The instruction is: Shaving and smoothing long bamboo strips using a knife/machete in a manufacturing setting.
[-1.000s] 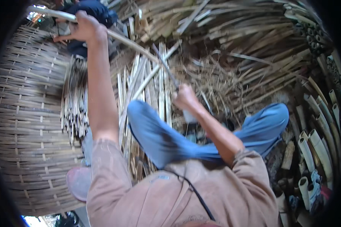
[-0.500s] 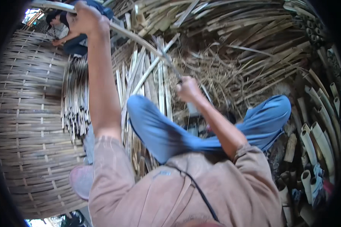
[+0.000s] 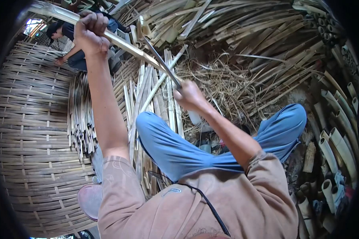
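Observation:
My left hand [image 3: 92, 34] is wrapped round a long pale bamboo strip [image 3: 127, 47], with that arm stretched far out. The strip slants from the upper left down toward the middle. In my right hand [image 3: 190, 95] is the handle of a long-bladed knife [image 3: 162, 63]. Its blade points up and to the left and crosses the strip near its lower end; whether the edge is cutting into it I cannot tell. Both hands are raised in front of my bent, blue-trousered legs.
A large woven bamboo panel [image 3: 32, 135] fills the left side, beside a stack of thin strips [image 3: 80, 115]. Another person [image 3: 68, 36] crouches at the upper left. Curly shavings [image 3: 223, 81] lie ahead, split bamboo [image 3: 267, 24] beyond. Cut bamboo tubes [image 3: 341, 149] stand at right.
My right hand and the knife have moved a little left and down, toward me. My left hand still grips the strip, which has shifted slightly lower.

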The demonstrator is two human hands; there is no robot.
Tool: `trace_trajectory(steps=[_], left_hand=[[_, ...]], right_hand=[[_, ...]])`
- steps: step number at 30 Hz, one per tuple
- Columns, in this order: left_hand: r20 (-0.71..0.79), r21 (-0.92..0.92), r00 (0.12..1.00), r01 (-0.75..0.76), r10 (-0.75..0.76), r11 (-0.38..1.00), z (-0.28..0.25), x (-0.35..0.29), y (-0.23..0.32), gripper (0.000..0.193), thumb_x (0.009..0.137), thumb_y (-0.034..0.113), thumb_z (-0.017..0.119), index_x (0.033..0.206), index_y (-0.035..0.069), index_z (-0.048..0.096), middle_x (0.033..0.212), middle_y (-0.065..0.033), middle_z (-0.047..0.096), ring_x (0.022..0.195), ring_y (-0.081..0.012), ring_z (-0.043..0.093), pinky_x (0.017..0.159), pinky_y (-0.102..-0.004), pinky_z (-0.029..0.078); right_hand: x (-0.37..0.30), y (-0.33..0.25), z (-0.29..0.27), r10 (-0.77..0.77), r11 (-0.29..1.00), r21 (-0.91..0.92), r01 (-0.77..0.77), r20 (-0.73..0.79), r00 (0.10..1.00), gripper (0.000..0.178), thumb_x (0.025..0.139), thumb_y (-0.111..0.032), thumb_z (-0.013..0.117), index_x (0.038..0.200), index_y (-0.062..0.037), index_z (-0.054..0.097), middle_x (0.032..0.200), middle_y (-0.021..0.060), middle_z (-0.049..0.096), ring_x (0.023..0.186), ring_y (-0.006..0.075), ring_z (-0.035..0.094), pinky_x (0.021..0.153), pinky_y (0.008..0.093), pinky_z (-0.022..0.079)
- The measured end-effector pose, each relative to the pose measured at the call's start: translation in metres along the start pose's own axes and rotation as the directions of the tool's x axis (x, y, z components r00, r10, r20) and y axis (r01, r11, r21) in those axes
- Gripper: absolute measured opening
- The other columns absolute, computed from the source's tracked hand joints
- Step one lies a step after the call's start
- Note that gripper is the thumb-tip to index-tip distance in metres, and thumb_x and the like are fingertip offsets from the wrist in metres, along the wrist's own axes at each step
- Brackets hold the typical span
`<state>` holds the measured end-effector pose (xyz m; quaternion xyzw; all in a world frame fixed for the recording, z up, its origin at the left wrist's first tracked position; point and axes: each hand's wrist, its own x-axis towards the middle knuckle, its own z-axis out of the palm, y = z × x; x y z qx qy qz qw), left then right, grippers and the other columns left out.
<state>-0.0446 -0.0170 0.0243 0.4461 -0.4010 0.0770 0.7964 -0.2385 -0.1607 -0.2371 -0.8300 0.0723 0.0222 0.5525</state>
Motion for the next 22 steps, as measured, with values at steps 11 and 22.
trace_trajectory(steps=[11, 22], left_hand=[[-0.114, -0.007, 0.993, 0.011, -0.012, 1.0, 0.003, -0.017, 0.002, 0.011, 0.077, 0.008, 0.055, 0.087, 0.003, 0.052, 0.064, 0.0017, 0.03, 0.053, -0.0123, 0.025, 0.054, -0.0284, 0.028], [0.473, -0.207, 0.864, 0.299, -0.172, 0.932, -0.018, -0.008, 0.016, 0.018, 0.081, 0.011, 0.062, 0.098, 0.004, 0.066, 0.063, 0.0049, 0.045, 0.054, -0.0073, 0.041, 0.063, -0.0235, 0.035]], right_hand=[[-0.025, 0.095, 0.004, 0.192, 0.944, -0.264, -0.197, -0.046, 0.98, 0.025, 0.09, -0.011, 0.061, 0.099, 0.0114, 0.065, 0.095, 0.0265, 0.071, 0.079, 0.0283, 0.073, 0.06, 0.0418, 0.058], [-0.025, 0.039, 0.017, 0.174, 0.974, 0.141, -0.175, 0.018, 0.985, 0.012, 0.086, -0.004, 0.056, 0.085, -0.005, 0.068, 0.081, 0.0174, 0.071, 0.067, 0.0361, 0.067, 0.066, 0.0485, 0.057]])
